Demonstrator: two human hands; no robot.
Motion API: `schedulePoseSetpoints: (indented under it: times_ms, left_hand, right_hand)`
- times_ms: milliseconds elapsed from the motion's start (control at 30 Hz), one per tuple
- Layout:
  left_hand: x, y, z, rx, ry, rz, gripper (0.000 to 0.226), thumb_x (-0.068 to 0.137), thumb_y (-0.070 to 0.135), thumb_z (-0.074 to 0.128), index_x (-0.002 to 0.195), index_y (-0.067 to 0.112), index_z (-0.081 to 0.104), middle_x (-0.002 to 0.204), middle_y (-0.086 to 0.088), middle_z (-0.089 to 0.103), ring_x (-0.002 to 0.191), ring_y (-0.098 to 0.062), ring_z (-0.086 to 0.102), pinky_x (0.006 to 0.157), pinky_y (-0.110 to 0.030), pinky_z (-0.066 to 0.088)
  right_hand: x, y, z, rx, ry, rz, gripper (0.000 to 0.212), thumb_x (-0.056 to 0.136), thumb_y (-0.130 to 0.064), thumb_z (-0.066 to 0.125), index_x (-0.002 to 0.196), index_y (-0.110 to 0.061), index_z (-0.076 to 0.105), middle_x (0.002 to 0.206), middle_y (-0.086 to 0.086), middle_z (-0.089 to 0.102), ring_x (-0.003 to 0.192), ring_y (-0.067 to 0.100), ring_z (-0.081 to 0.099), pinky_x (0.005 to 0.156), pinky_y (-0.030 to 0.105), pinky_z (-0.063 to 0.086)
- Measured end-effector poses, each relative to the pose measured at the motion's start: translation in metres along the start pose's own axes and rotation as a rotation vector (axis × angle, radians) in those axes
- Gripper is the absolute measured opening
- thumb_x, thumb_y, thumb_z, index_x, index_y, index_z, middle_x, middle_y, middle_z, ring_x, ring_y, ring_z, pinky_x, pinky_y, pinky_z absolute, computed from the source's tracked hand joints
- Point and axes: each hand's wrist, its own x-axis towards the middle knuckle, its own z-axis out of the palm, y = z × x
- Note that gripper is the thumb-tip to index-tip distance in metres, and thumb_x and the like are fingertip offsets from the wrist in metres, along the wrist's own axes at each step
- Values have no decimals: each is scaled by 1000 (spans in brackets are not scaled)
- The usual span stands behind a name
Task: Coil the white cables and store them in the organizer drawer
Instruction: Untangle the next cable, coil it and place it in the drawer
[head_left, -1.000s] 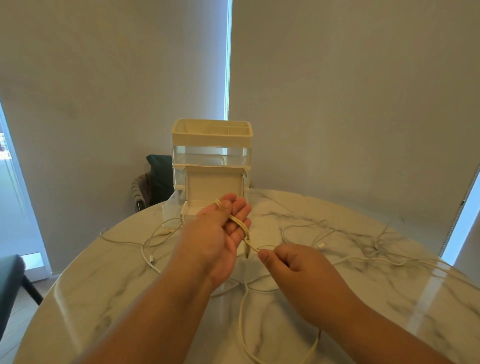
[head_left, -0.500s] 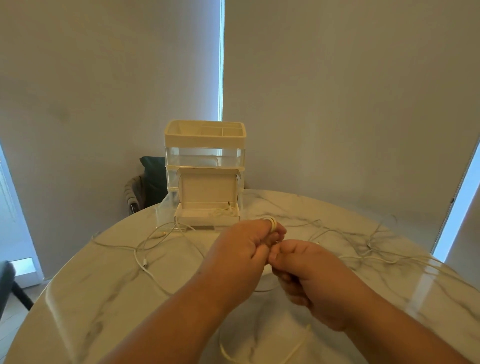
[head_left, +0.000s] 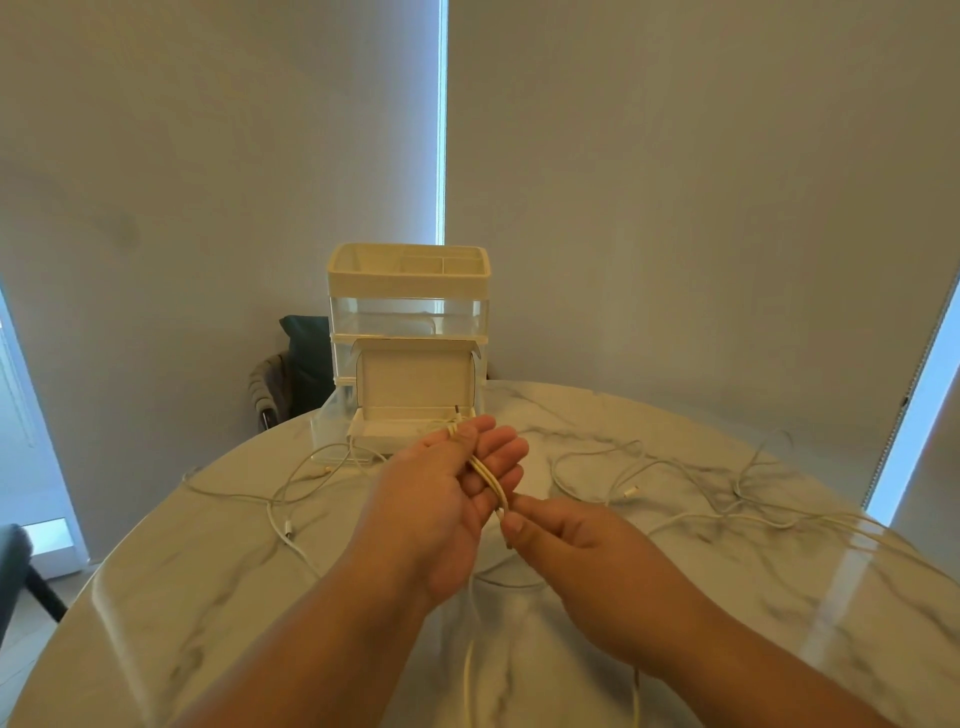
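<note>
Above the middle of the round marble desk (head_left: 208, 597), the left hand (head_left: 441, 499) pinned loops of a thin white cable (head_left: 488, 480) under its thumb while the right hand (head_left: 576, 551) pinched the trailing strand. It looked light, limp and springy, best gripped across the loops.

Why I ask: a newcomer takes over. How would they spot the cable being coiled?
On the round marble table, look just before the cream organizer. The cable loops round the left hand, its tail pinched by the right hand; the other cables lie loose.
</note>
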Motion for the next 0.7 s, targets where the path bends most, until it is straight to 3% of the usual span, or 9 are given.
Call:
schedulePoseSetpoints:
  times_ms: [167,233,333,533,700]
  left_hand:
    - [-3,1,2,-55,-50,-27,28,103,16,43,117,-1,61,95,-14,75,92,-23,74,69,-29,61]
    - [-2,0,2,-59,-53,-18,29,104,17,43,117,-1,61,95,-13,75,92,-24,74,71,-30,60]
    - [0,1,-1,-60,-15,15,28,104,17,43,116,-1,61,90,-13,75,87,-23,75,67,-30,60]
    - [1,1,-2,-67,37,33,29,104,18,43,117,0,62,95,-15,75,85,-23,75,60,-27,59]
    - [0,0,0,-128,28,27,28,104,18,43,117,3,62,94,-11,75,75,-15,73,58,-24,56]
  right_hand:
    - [2,1,5,-40,38,0,39,98,-39,54,75,-8,59,61,-3,41,56,5,36,57,29,30]
    - [3,0,6,-29,36,10,36,98,-38,54,71,-15,62,60,-1,48,56,8,42,57,27,35]
    - [4,1,5,-5,67,56,26,97,-41,53,83,-33,74,75,-2,69,70,5,61,64,17,43]
    - [5,2,3,-43,84,71,28,98,-43,49,84,-28,69,62,-6,51,56,2,45,56,19,36]
    - [6,5,2,-50,100,126,27,94,-52,51,89,-36,72,93,1,73,85,10,65,84,27,49]
